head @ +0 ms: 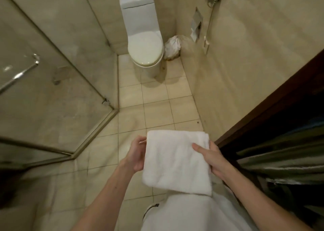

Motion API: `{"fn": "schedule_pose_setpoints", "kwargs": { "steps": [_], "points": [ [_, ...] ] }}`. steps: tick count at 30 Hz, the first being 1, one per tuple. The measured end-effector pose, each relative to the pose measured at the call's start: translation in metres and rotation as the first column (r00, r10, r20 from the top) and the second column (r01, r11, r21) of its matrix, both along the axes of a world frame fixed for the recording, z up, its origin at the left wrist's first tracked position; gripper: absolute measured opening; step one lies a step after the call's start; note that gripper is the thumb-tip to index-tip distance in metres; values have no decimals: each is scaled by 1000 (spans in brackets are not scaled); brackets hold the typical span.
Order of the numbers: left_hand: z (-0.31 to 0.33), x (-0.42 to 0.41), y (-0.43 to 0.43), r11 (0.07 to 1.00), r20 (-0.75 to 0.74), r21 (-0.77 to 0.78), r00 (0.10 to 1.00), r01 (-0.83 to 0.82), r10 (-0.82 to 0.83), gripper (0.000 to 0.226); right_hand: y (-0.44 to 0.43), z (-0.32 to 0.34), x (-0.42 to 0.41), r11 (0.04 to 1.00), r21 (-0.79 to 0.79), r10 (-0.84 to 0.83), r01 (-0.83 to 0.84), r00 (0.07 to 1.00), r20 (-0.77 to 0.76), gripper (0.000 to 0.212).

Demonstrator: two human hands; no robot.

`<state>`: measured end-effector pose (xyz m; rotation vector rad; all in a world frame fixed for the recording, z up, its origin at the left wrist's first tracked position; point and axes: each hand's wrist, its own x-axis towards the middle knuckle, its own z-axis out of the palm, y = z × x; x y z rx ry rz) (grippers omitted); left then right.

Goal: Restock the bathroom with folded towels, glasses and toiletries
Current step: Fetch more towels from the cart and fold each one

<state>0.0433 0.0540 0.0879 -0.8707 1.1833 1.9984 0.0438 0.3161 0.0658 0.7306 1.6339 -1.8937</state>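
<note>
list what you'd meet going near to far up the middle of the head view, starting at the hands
folded white towel, gripped by the left hand and right hand → tiled floor → toilet bowl, lid down → cistern against the back wall

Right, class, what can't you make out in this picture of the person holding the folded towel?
Head view: most fingers of the left hand and right hand, hidden under the folded towel.
Head view: shower rail, cut off by the left edge.
Head view: paper holder contents, too small.
</note>
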Motion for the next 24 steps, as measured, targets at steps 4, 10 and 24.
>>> {"fn": "schedule_pose_setpoints", "kwargs": {
  "steps": [4, 10, 24],
  "points": [
    [-12, -22, -10, 997, 20, -32, 997, -72, 73, 72, -20, -24, -45, 1000, 15, 26, -27, 999, 22, 50],
    [-10, -117, -30, 998, -48, 14, 997, -67, 67, 69, -48, -16, -157, 1000, -7, 4, -4, 1000, -20, 32],
    [153, -402, -109, 843, -597, -526, 754, -111, -274, 64, -140, 125, -442, 940, -313, 70, -133, 976, -206, 28]
  ]
}}
